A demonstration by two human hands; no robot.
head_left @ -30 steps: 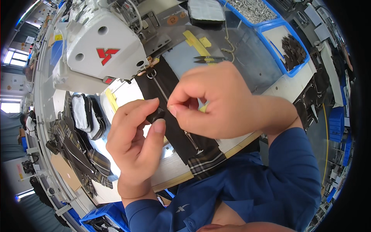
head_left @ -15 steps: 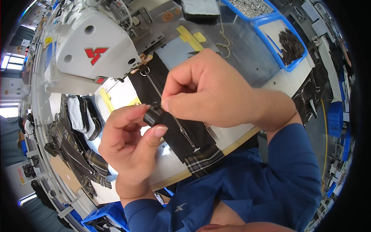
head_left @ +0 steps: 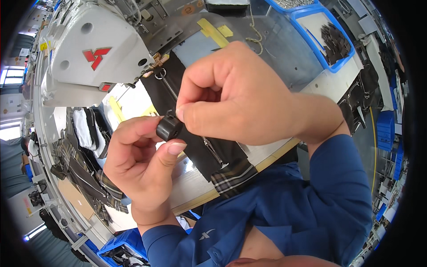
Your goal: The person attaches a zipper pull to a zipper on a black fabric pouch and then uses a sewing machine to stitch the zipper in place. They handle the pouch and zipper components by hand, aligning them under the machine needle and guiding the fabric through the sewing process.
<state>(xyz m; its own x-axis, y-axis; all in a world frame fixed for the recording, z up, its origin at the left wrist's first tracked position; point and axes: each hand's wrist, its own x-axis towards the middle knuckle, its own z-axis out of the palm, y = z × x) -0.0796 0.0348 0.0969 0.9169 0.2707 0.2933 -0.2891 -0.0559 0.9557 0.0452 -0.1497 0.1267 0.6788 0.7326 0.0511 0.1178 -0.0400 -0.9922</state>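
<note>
In the head view, the left hand grasps a small black cylindrical part between thumb and forefinger, above the near edge of the sewing table. The right hand is clenched, its thumb and forefinger pinching at the top of the same part. Beneath them lies a black fabric piece with a metal zipper, its plaid end at the table's near edge. A white sewing machine stands at the far left, blue bins at the far right corner.

Garment sewing workshop. White industrial sewing machine on pale table; black zippered fabric piece under its head; plaid cut pieces stacked at left; blue parts bins with small black components.
</note>
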